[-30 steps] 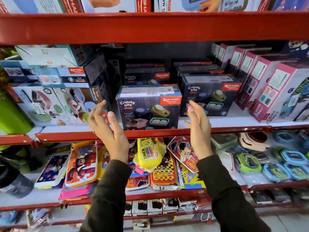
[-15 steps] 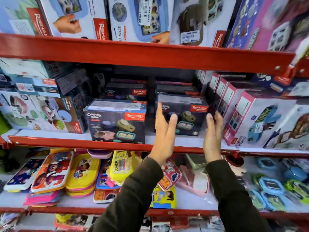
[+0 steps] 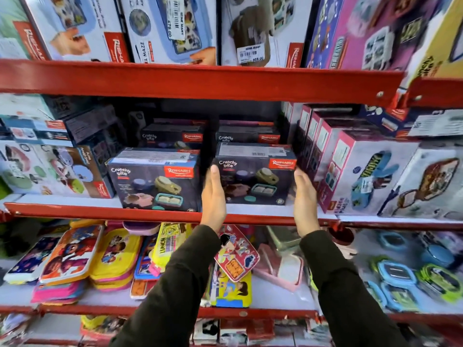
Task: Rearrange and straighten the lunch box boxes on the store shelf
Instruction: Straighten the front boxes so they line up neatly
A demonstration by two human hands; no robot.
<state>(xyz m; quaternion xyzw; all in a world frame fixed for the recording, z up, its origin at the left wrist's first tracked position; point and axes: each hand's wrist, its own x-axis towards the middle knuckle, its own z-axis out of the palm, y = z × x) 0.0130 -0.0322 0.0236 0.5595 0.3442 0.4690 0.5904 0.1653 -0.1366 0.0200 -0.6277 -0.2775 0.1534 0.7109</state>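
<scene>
Both hands are flat and open, fingers straight and together, pressed one to each side of a dark lunch box box [image 3: 255, 175] on the middle red shelf [image 3: 160, 216] — the left hand [image 3: 213, 197] against its left edge, the right hand [image 3: 304, 200] against its right edge, so the box is clasped between the palms rather than gripped by curled fingers. The box stands near the shelf's front lip, its face reading "Crunchy bite" with a red "Rishabh" tag at the upper right corner. Just beside it on the left stands a second dark box [image 3: 154, 180] with the same "Crunchy bite" and "Rishabh" printing, set slightly further forward and turned a little. More of these boxes sit behind both. To the right stands a row of pink boxes [image 3: 333, 166]. On the upper shelf a white-and-blue box [image 3: 165, 28] shows "MAZE" — and a price sticker reading 479.00.
</scene>
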